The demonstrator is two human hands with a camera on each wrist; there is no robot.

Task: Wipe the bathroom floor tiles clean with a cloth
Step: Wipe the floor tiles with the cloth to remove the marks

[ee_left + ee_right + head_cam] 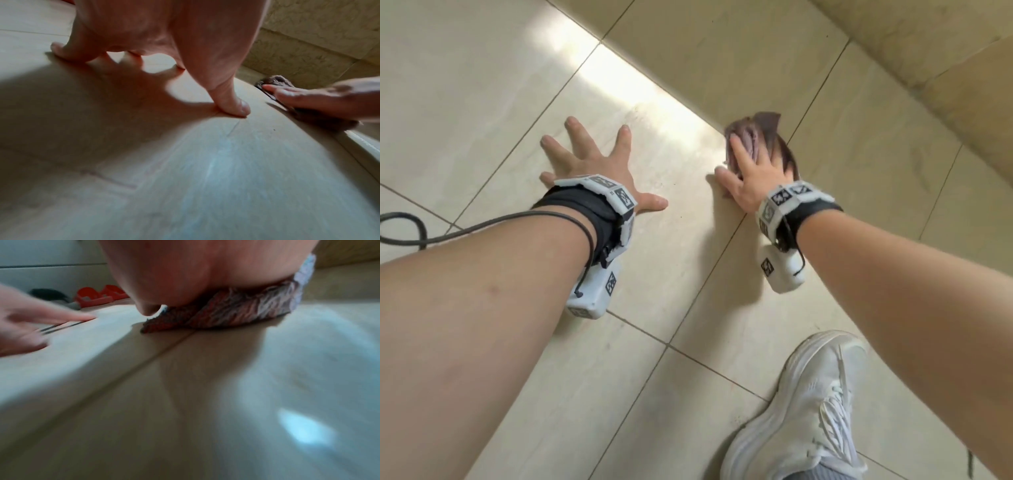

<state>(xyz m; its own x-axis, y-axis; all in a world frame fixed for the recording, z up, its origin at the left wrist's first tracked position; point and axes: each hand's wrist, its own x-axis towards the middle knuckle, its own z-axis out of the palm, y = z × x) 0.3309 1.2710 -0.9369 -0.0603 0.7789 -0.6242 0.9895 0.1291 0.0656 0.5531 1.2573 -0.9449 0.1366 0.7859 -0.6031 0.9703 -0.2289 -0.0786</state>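
A crumpled brownish-mauve cloth (755, 137) lies on the beige floor tiles (654, 257), right of centre in the head view. My right hand (753, 174) lies flat on the cloth, fingers straight, pressing it to the floor. The right wrist view shows the cloth (236, 316) bunched under my palm, beside a grout line. My left hand (595, 164) is spread wide on the bare tile to the left, fingertips down, holding nothing. In the left wrist view its fingertips (232, 107) touch the tile, and the right hand (320, 100) covers the cloth (273, 80) further off.
A tiled wall (928, 61) rises behind the cloth at the upper right. My white sneaker (808, 411) stands on the floor at the bottom right. A black cable (482, 222) runs off my left wrist. Red slippers (98, 296) sit by the far wall.
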